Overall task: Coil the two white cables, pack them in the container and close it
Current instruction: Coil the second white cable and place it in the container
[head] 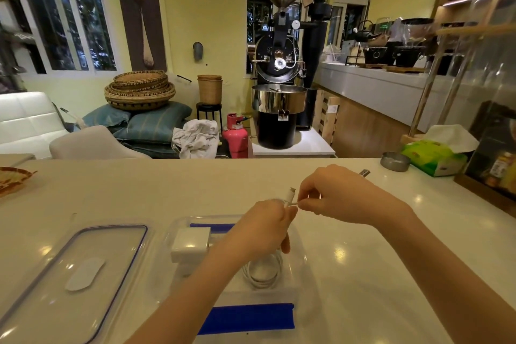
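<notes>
Both hands meet above the clear container (303,282) on the tabletop (391,260): left hand (262,229) grips a white cable (289,198), right hand (332,193) pinches its end. Inside lie a white charger (191,243) and a coiled cable (264,278), partly hidden by the left arm. Its lid (69,279) lies beside.
</notes>
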Available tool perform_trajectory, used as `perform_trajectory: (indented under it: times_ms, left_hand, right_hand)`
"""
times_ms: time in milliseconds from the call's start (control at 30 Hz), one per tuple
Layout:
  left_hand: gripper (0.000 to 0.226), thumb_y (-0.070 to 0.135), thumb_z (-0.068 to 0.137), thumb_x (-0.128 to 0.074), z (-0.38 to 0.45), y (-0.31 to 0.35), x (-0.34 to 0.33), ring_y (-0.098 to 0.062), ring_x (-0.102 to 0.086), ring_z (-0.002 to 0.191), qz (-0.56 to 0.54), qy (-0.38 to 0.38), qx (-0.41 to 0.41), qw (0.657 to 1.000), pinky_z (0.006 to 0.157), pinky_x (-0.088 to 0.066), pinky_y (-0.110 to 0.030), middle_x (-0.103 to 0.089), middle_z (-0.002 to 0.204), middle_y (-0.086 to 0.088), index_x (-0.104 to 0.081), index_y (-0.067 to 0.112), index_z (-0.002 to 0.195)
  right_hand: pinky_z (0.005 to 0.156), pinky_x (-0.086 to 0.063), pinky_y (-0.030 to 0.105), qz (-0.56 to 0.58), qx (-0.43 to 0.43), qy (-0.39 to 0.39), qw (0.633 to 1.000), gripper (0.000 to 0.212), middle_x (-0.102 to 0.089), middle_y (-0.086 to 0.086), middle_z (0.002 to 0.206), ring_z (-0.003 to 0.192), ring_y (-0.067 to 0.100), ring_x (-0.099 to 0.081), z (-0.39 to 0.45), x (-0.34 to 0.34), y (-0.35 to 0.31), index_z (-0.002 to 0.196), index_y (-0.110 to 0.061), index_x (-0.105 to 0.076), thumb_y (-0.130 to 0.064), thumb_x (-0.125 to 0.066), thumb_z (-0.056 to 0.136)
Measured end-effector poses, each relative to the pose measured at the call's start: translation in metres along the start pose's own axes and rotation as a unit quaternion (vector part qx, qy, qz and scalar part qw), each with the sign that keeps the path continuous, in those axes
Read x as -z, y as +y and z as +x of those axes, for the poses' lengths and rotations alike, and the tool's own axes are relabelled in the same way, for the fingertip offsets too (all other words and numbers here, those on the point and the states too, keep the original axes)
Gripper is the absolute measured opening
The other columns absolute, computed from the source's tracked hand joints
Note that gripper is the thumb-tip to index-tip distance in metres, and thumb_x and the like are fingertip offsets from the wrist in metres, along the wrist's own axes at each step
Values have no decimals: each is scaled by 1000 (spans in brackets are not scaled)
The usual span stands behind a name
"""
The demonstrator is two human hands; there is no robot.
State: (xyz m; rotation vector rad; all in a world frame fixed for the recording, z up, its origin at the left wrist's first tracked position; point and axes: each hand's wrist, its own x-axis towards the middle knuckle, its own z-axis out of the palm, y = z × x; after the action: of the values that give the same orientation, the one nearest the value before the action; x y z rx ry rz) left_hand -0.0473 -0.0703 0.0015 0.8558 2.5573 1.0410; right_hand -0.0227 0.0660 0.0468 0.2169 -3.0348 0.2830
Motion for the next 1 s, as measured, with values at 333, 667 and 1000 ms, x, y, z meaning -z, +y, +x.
perform_trajectory:
  times_ms: [333, 667, 1000]
  left_hand:
    - [35, 27, 98, -29, 8, -5, 2, -1, -52, 49, -205, 216, -99, 949, 53, -45, -15, -57, 70, 7, -56, 17, 77]
    - [31, 25, 98, -28, 13, -10, 17, -12, -67, 93, -552, 116, -114, 817, 91, -44, -29, -75, 82, 2, -55, 11, 92]
    - [26, 17, 96, -34, -6, -23, 31, -26, -57, 70, -739, -131, -72, 657, 85, -43, -32, -59, 54, -14, -51, 4, 82]
  right_hand:
    - [60, -52, 19, 171, 6, 106, 980, 28, -63, -1, 85, 61, 9, -58, -21, -11, -21, 120, -19, -54, -19, -41, 95]
    - [47, -50, 21, 497, 4, 58, 866, 30, -67, -2, 58, 48, 12, -60, -22, -31, -28, 73, -14, -62, -31, -45, 90]
    - [40, -37, 20, 452, 15, 96, 887, 28, -65, 2, 72, 52, 15, -51, -10, -16, -1, 85, -13, -67, -25, -43, 93]
